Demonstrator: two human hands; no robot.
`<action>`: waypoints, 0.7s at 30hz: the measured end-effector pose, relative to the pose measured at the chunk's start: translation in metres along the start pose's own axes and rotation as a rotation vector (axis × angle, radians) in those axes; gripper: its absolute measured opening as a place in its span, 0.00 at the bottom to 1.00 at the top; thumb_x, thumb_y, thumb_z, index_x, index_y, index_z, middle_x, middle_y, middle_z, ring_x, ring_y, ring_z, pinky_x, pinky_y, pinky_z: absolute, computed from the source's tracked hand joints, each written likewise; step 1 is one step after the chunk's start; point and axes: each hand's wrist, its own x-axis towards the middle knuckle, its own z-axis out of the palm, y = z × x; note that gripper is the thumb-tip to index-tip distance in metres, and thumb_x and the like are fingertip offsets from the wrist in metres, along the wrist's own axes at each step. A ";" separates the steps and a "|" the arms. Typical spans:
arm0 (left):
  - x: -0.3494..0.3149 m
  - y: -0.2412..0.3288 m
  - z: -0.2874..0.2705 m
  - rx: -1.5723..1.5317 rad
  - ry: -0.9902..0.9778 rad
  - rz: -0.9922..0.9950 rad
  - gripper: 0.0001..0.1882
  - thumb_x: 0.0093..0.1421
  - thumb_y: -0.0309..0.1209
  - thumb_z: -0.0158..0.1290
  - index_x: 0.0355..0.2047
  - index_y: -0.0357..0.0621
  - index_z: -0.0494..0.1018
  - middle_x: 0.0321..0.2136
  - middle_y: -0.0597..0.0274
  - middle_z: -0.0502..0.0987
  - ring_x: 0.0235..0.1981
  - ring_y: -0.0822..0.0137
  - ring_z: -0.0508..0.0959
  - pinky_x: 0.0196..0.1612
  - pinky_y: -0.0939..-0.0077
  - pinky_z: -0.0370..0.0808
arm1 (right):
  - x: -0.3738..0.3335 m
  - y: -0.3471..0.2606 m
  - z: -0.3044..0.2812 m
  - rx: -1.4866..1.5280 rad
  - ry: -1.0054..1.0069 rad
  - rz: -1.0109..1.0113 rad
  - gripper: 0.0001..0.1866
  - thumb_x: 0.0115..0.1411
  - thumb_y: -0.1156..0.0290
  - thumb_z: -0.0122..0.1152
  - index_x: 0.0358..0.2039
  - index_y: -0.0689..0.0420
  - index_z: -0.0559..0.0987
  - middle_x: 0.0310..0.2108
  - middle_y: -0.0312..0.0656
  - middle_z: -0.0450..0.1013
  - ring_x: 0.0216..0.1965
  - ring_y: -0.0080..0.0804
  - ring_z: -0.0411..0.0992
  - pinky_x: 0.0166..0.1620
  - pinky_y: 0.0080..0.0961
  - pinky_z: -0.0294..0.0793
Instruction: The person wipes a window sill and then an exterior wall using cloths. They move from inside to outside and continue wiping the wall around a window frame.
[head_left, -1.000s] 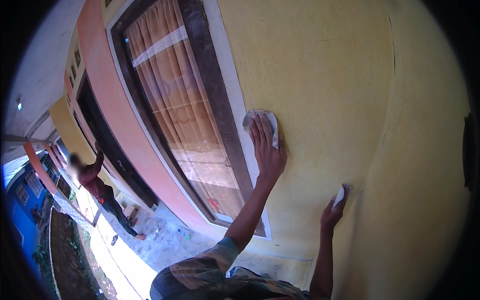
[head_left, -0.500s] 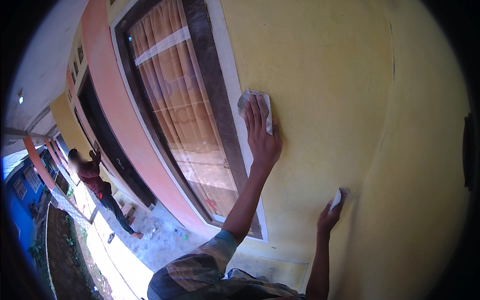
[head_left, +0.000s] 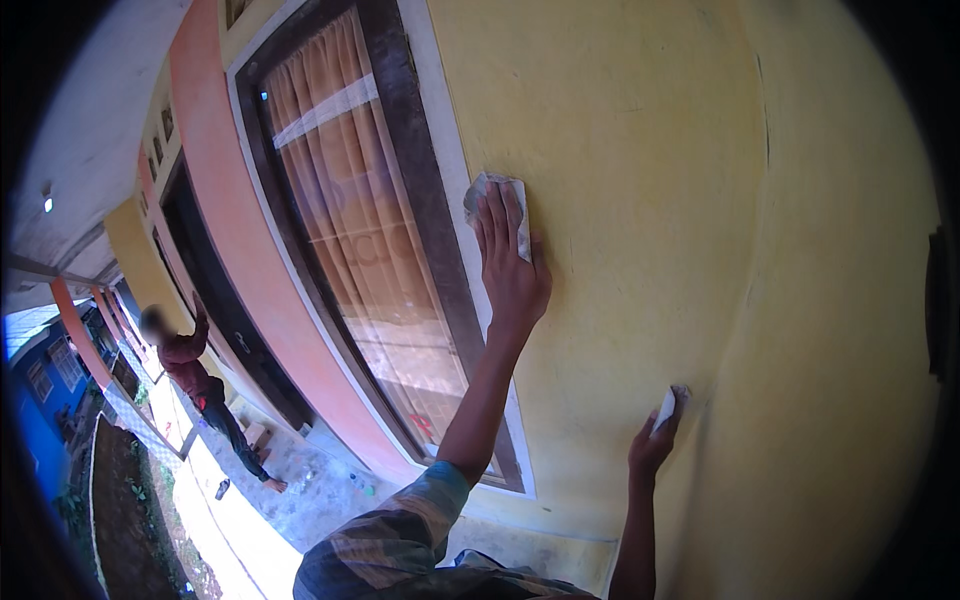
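Observation:
My left hand (head_left: 513, 260) reaches up to the yellow wall (head_left: 620, 250), just right of the white window trim. Its fingers lie stretched over a crumpled, greyish-white sheet of sandpaper (head_left: 478, 195), pressing it against the wall. Lower and to the right, my right hand (head_left: 652, 447) grips a smaller folded piece of sandpaper (head_left: 665, 408) between thumb and fingers. That piece is by the wall, near its inner corner; whether it touches the surface I cannot tell.
A tall dark-framed window (head_left: 370, 220) with an orange curtain stands left of my arm, then a pink pillar (head_left: 215, 150) and a dark door (head_left: 230, 300). Further off, a person (head_left: 195, 375) in a maroon top faces the wall. Small items lie on the grey floor (head_left: 310, 480).
The view has shifted slightly. Both hands keep their hold on the sandpaper and remain near the same wall areas. The other person's arm has changed pose against the wall.

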 end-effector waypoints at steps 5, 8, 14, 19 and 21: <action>-0.064 0.016 -0.005 0.009 -0.142 -0.117 0.31 0.72 0.34 0.39 0.72 0.42 0.48 0.72 0.44 0.49 0.72 0.41 0.48 0.72 0.46 0.45 | -0.003 0.004 0.003 -0.009 -0.016 -0.002 0.24 0.70 0.74 0.44 0.64 0.69 0.64 0.65 0.57 0.63 0.69 0.53 0.57 0.69 0.42 0.56; -0.039 0.009 0.001 0.048 -0.066 -0.027 0.35 0.68 0.30 0.44 0.73 0.44 0.47 0.72 0.46 0.48 0.73 0.43 0.48 0.72 0.47 0.47 | -0.001 0.004 0.001 0.012 -0.019 0.000 0.23 0.70 0.73 0.44 0.63 0.69 0.65 0.65 0.57 0.63 0.69 0.54 0.57 0.70 0.42 0.55; 0.016 -0.003 -0.005 0.018 -0.002 0.002 0.34 0.69 0.31 0.42 0.73 0.44 0.47 0.72 0.46 0.48 0.73 0.42 0.47 0.72 0.47 0.46 | 0.001 -0.002 0.001 0.012 -0.007 -0.020 0.23 0.70 0.73 0.44 0.63 0.70 0.64 0.65 0.57 0.63 0.69 0.54 0.56 0.70 0.43 0.54; -0.041 0.006 -0.007 0.031 -0.093 -0.041 0.31 0.72 0.34 0.38 0.72 0.41 0.47 0.72 0.45 0.48 0.72 0.39 0.47 0.72 0.46 0.44 | -0.003 0.008 0.002 -0.068 -0.042 -0.072 0.24 0.72 0.72 0.44 0.65 0.68 0.62 0.66 0.57 0.61 0.70 0.51 0.56 0.70 0.40 0.55; -0.038 0.002 -0.005 0.044 -0.077 -0.025 0.31 0.72 0.34 0.38 0.72 0.41 0.47 0.72 0.45 0.48 0.72 0.39 0.47 0.72 0.46 0.44 | -0.001 0.007 0.004 -0.055 -0.030 -0.077 0.24 0.72 0.72 0.44 0.65 0.69 0.62 0.67 0.57 0.60 0.70 0.51 0.56 0.70 0.41 0.54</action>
